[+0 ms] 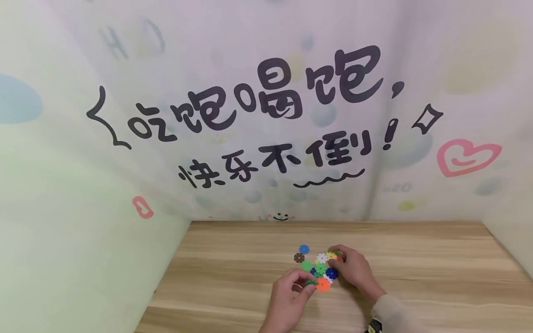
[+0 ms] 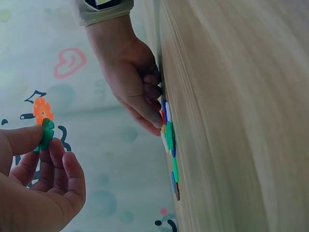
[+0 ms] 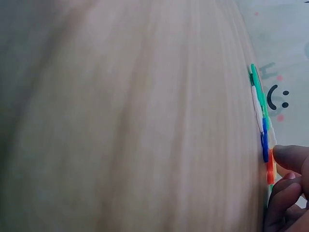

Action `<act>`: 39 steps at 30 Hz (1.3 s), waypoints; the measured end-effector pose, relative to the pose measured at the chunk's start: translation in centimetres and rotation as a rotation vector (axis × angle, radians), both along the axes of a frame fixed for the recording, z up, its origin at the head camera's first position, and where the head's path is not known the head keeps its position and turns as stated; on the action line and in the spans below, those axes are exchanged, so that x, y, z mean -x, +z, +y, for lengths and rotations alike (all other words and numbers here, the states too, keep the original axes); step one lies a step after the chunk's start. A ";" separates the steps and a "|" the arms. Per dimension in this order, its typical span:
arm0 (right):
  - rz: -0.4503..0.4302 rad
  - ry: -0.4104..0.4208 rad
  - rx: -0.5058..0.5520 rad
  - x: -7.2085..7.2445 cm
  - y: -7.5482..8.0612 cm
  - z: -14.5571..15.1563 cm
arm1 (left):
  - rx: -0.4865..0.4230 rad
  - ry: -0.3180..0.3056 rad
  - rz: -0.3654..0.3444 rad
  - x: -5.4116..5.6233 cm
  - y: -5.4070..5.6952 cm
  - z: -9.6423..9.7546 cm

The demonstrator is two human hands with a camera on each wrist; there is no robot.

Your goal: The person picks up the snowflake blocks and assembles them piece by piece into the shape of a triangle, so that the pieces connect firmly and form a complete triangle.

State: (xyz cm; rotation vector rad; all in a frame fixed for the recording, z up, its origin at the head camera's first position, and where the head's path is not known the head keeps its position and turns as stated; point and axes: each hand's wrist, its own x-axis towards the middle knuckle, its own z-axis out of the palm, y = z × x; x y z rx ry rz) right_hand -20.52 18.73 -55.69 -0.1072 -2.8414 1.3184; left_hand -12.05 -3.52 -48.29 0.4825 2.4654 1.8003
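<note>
My left hand (image 1: pixel 289 291) pinches a green notched plastic disc (image 2: pixel 47 134) between thumb and fingertips. An orange notched disc (image 2: pixel 42 110) is joined to it, above the table and clear of the pile in the left wrist view. At the pile's right side, my right hand (image 1: pixel 354 266) has curled fingers and thumb around a red disc (image 3: pixel 270 166), partly hidden by the hand. A yellow disc (image 1: pixel 331 255) lies beside those fingertips. Green disc (image 1: pixel 320 268), white disc (image 1: pixel 322 258) and dark blue disc (image 1: pixel 331 273) lie overlapping between the two hands.
A blue disc (image 1: pixel 304 249), a brown disc (image 1: pixel 299 258) and a light green disc (image 1: pixel 306 265) lie at the pile's left on the wood-grain table (image 1: pixel 216 277). A printed wall panel (image 1: pixel 258 199) rises behind the table, with another wall (image 1: pixel 83 240) on the left.
</note>
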 end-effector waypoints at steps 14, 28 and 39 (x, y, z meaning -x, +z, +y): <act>0.074 -0.004 -0.044 -0.5 -0.2 0.0 | -0.007 0.013 0.002 -0.1 -0.2 -0.1; 0.073 -0.052 0.066 -0.9 -0.2 0.4 | -0.035 0.002 0.089 -0.1 -0.4 -0.2; -0.019 -0.086 0.244 -2.0 0.5 0.2 | -0.025 0.009 0.048 -0.2 -0.2 -0.5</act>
